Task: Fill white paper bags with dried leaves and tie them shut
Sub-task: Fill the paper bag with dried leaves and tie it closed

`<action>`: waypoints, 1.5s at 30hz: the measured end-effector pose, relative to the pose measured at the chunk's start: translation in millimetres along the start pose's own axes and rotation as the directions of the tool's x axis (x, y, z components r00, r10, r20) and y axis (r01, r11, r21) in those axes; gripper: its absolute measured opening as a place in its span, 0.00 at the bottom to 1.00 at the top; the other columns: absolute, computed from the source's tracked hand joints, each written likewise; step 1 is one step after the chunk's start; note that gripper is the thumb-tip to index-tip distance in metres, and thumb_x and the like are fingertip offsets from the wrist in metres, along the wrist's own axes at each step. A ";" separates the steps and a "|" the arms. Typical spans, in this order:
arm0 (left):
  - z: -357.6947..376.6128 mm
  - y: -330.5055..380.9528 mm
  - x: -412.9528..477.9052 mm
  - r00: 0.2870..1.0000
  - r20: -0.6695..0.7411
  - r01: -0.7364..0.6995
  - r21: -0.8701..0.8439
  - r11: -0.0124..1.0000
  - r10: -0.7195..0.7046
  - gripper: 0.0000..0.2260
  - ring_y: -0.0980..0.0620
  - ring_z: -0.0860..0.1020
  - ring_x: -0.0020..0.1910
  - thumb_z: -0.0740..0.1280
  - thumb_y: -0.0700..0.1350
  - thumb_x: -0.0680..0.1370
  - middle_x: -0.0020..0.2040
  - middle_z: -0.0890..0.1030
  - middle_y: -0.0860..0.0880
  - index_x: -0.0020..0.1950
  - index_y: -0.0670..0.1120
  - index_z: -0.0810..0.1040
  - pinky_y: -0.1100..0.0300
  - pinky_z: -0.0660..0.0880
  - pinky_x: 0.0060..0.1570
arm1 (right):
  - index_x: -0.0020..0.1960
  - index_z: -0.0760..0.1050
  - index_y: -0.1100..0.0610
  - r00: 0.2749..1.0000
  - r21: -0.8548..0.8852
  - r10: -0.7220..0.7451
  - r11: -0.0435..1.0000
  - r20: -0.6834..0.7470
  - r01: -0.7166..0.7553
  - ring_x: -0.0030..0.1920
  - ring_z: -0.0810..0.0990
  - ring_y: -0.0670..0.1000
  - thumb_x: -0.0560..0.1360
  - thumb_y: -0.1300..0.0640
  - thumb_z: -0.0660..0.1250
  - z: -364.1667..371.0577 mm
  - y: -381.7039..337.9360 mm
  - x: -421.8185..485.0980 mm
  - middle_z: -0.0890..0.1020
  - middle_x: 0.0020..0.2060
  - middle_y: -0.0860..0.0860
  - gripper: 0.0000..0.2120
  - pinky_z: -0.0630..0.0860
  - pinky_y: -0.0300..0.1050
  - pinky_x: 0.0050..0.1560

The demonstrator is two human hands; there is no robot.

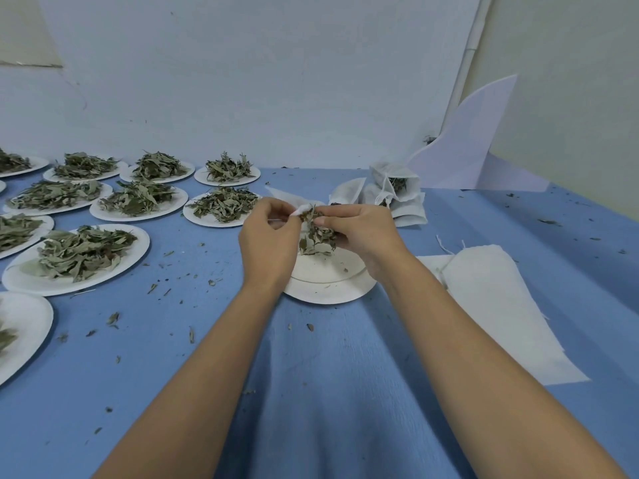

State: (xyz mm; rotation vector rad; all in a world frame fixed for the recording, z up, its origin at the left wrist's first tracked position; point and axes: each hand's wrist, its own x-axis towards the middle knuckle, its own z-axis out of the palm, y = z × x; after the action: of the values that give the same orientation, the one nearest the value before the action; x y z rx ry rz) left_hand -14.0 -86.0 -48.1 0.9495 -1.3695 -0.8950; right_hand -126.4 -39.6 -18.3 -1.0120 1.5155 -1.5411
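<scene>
Left hand (268, 240) pinches the white paper bag (296, 211) at its rim, fingers curled. Right hand (359, 233) grips a clump of dried leaves (316, 237) at the bag mouth, above stacked paper plates (328, 288).

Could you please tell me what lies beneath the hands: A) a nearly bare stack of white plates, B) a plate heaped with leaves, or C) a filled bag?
A: the stack of white plates, under the left hand and right hand, bears only crumbs; the leaves are held above it.
</scene>
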 end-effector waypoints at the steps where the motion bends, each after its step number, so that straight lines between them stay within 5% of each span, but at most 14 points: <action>1: 0.5 0.2 -0.5 1.000 0.025 -0.015 -0.001 1.000 0.015 0.08 0.60 0.76 0.36 0.70 0.40 0.74 0.36 0.78 0.56 0.38 0.51 0.75 0.69 0.74 0.38 | 0.42 0.82 0.58 1.000 0.018 0.017 1.000 0.000 -0.017 0.41 0.82 0.50 0.69 0.68 0.72 -1.6 -0.5 0.9 0.84 0.39 0.54 0.07 0.80 0.44 0.50; 4: 1.2 2.2 -1.8 0.994 0.109 -0.023 -0.037 0.999 0.026 0.08 0.63 0.74 0.31 0.71 0.37 0.72 0.34 0.78 0.55 0.37 0.49 0.77 0.72 0.72 0.34 | 0.41 0.82 0.60 0.995 0.161 0.099 0.982 0.000 -0.098 0.33 0.82 0.47 0.69 0.71 0.71 -7.4 -1.0 3.6 0.83 0.34 0.53 0.07 0.80 0.37 0.36; 7: 1.9 5.3 -3.6 0.988 0.152 -0.025 -0.085 0.996 0.037 0.09 0.64 0.75 0.31 0.70 0.36 0.73 0.34 0.78 0.56 0.38 0.49 0.77 0.73 0.72 0.35 | 0.41 0.81 0.62 0.980 0.254 0.196 0.946 0.040 -0.200 0.31 0.82 0.47 0.71 0.71 0.69 -11.2 0.7 5.0 0.83 0.31 0.53 0.06 0.80 0.37 0.33; 13: 4.3 4.7 -2.0 0.992 0.128 0.002 -0.111 0.994 0.013 0.06 0.65 0.76 0.34 0.67 0.36 0.76 0.39 0.78 0.53 0.43 0.47 0.77 0.74 0.71 0.35 | 0.42 0.80 0.64 0.977 0.142 0.181 0.970 0.112 -0.196 0.29 0.82 0.45 0.71 0.72 0.68 -11.8 0.0 4.1 0.83 0.29 0.52 0.06 0.79 0.36 0.31; 19: 7.9 1.2 -1.0 0.968 0.232 0.119 -0.093 0.989 -0.095 0.08 0.60 0.76 0.37 0.63 0.36 0.77 0.40 0.79 0.53 0.45 0.47 0.79 0.71 0.72 0.37 | 0.46 0.82 0.63 0.998 -0.100 0.065 0.993 -0.014 -0.066 0.40 0.81 0.51 0.70 0.71 0.71 -8.3 5.1 3.7 0.82 0.40 0.58 0.07 0.81 0.44 0.48; 24: 5.9 4.4 -2.6 0.935 0.340 0.129 -0.065 0.990 -0.099 0.11 0.60 0.74 0.36 0.62 0.33 0.75 0.39 0.78 0.52 0.42 0.48 0.79 0.71 0.71 0.36 | 0.39 0.79 0.60 0.982 0.230 0.175 0.961 -0.074 -0.154 0.35 0.81 0.49 0.73 0.71 0.68 -7.3 6.6 9.1 0.81 0.35 0.55 0.08 0.81 0.40 0.42; 27: 6.5 8.9 -4.6 0.920 0.388 0.095 -0.086 0.992 -0.054 0.11 0.59 0.73 0.36 0.62 0.32 0.76 0.40 0.76 0.51 0.45 0.48 0.76 0.73 0.71 0.34 | 0.44 0.80 0.61 0.972 0.337 0.208 0.928 -0.109 -0.160 0.38 0.80 0.49 0.74 0.69 0.67 -2.6 9.7 14.0 0.81 0.38 0.55 0.06 0.80 0.45 0.52; 30: 7.9 9.4 -8.2 0.906 0.422 0.071 -0.070 0.995 -0.035 0.11 0.58 0.73 0.40 0.67 0.32 0.74 0.42 0.75 0.52 0.47 0.49 0.74 0.72 0.73 0.40 | 0.51 0.80 0.63 0.969 0.358 0.186 0.926 -0.164 -0.117 0.40 0.80 0.50 0.74 0.69 0.66 1.6 14.1 14.3 0.82 0.41 0.57 0.08 0.79 0.41 0.46; 33: 7.5 6.2 -8.7 0.913 0.406 0.049 -0.029 0.998 -0.034 0.13 0.57 0.73 0.40 0.74 0.36 0.70 0.42 0.75 0.51 0.47 0.49 0.74 0.69 0.73 0.41 | 0.53 0.80 0.64 0.966 0.366 0.168 0.926 -0.194 -0.087 0.41 0.82 0.52 0.74 0.69 0.67 6.3 17.8 11.7 0.83 0.44 0.58 0.09 0.80 0.40 0.42; 38: 2.2 4.5 -3.8 0.955 0.297 0.004 -0.017 1.000 0.001 0.12 0.60 0.68 0.30 0.75 0.38 0.69 0.36 0.72 0.52 0.42 0.49 0.74 0.70 0.70 0.33 | 0.42 0.80 0.58 0.978 0.349 0.123 0.935 -0.167 -0.058 0.32 0.80 0.46 0.74 0.68 0.66 18.3 17.2 6.8 0.82 0.36 0.53 0.08 0.78 0.35 0.34; 42: 0.9 3.5 -1.1 0.967 0.254 -0.014 -0.005 1.000 0.015 0.11 0.54 0.73 0.34 0.75 0.39 0.70 0.36 0.74 0.49 0.40 0.49 0.74 0.65 0.72 0.36 | 0.41 0.80 0.58 0.993 0.312 0.061 0.950 -0.102 -0.026 0.35 0.81 0.47 0.75 0.68 0.63 19.0 11.7 2.4 0.82 0.35 0.53 0.10 0.79 0.36 0.36; 45: 1.1 1.6 -0.3 0.975 0.220 0.009 -0.026 1.000 -0.003 0.11 0.52 0.74 0.36 0.75 0.38 0.70 0.36 0.74 0.48 0.40 0.48 0.74 0.57 0.73 0.40 | 0.37 0.80 0.54 0.997 0.161 -0.015 0.987 -0.082 0.028 0.41 0.81 0.51 0.74 0.67 0.57 22.9 9.9 1.6 0.82 0.35 0.51 0.17 0.80 0.44 0.48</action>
State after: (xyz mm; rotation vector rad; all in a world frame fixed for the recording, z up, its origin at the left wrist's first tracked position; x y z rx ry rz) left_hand -15.2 -85.2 -46.7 0.8529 -1.5381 -1.0456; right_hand -106.5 -51.0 -28.3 -0.8846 1.4111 -1.7087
